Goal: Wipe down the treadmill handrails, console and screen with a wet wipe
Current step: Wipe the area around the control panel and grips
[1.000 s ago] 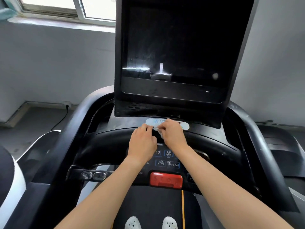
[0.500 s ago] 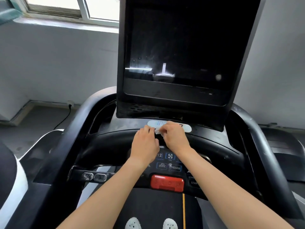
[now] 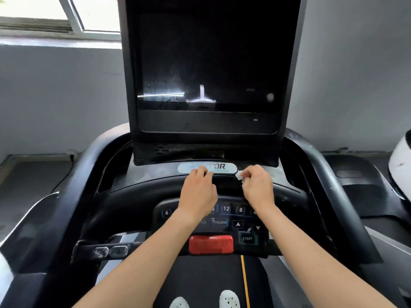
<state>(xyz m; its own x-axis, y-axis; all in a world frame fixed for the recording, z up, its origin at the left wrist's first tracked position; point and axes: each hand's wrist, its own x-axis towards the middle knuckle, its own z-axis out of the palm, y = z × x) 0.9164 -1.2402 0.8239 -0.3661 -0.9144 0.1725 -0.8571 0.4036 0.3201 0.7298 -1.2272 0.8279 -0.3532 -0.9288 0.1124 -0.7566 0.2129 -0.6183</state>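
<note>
Directions are given on a clock face laid over the head view, with 12 o'clock pointing away from the person toward the display.

1. The left handrail point(image 3: 73, 185) curves from 12 toward 7 o'clock, well apart from both hands.
2. The left hand point(image 3: 198, 192) lies knuckles-up over the console ledge. Its fingers are curled under, and the tips touch the left end of the brand badge point(image 3: 224, 167). Whether they pinch anything cannot be told.
3. The screen point(image 3: 206, 63) stands upright at 12 o'clock of both hands. It is dark and shows smears and window glare.
4. The wet wipe point(image 3: 239, 175) is crumpled into a small wad just beside the right end of the badge. It protrudes at 10 o'clock from the right hand point(image 3: 258, 187), which pinches it between thumb and curled fingers.
5. The keypad point(image 3: 231, 216) lies at 6 o'clock of the hands, partly under the wrists. The red stop button point(image 3: 211, 243) sits below it.
6. The right handrail point(image 3: 329, 185) lies at 3 o'clock of the right hand and runs from 12 toward 5 o'clock.

Working relation: the console ledge has its long axis from 9 to 3 o'clock. The wipe rests near its middle, in the right hand. A stroke toward 3 o'clock probably suits this hand best, since the right handrail is nearer to it than the left. The screen requires a reach upward toward 12 o'clock.
</note>
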